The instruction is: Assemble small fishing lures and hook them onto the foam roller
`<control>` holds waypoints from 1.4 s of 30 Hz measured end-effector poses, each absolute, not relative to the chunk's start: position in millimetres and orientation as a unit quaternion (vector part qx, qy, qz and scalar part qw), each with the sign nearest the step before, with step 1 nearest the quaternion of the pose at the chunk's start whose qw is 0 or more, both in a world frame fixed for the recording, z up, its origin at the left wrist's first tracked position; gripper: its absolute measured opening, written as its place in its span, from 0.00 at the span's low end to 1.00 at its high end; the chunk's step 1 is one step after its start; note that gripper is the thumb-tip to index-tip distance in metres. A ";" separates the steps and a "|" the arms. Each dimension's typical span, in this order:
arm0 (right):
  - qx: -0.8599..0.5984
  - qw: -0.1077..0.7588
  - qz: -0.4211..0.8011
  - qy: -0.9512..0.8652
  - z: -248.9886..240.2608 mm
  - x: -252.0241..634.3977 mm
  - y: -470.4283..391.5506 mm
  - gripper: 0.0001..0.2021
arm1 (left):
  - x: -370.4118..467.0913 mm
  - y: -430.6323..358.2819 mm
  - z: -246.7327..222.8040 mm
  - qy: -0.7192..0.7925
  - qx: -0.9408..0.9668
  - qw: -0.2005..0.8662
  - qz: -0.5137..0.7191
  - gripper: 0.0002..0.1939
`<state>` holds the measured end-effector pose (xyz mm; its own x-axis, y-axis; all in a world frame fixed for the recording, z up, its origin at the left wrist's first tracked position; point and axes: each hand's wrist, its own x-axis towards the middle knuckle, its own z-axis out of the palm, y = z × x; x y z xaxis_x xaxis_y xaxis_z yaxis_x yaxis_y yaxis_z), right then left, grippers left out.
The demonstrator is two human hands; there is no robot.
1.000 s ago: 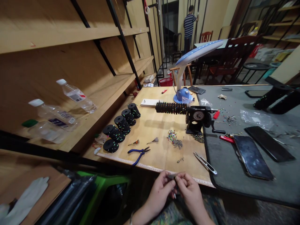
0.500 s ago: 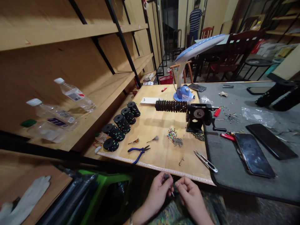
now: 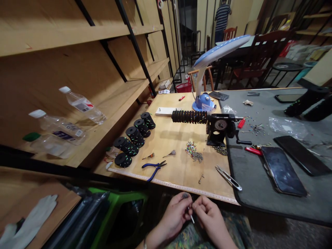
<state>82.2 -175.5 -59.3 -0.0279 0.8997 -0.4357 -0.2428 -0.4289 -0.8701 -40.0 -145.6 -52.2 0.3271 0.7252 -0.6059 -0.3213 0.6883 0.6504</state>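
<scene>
My left hand (image 3: 175, 215) and my right hand (image 3: 210, 216) meet just below the near edge of the wooden board (image 3: 176, 138). The left hand pinches a small dark tuft (image 3: 185, 195) between thumb and forefinger. A thin white stem (image 3: 192, 218) hangs down between the two hands, and the right hand's fingertips pinch near its top. Both hands hover over my lap, off the board.
On the board lie blue-handled pliers (image 3: 154, 168), thread snips (image 3: 228, 177), a pile of small coloured beads and hooks (image 3: 193, 152), several black foam spools (image 3: 135, 137) and a black hand-crank winder (image 3: 218, 130). Phones (image 3: 283, 171) lie on the grey mat. Bottles (image 3: 82, 105) rest on the shelf at left.
My hands parted briefly and have come back together. The dark tuft stayed in my left hand. The camera tilted slightly.
</scene>
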 end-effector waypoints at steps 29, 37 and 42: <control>-0.550 0.425 0.650 -0.308 -61.3 84.2 -173.5 0.24 | -39.6 -144.8 -53.3 0.470 0.204 0.790 0.337 0.17; -0.552 0.427 0.652 -0.298 -63.1 84.0 -172.8 0.24 | -39.4 -144.7 -52.1 0.473 0.233 0.785 0.325 0.17; -0.548 0.427 0.655 -0.297 -65.2 85.3 -171.6 0.24 | -41.9 -144.9 -55.4 0.488 0.306 0.755 0.313 0.14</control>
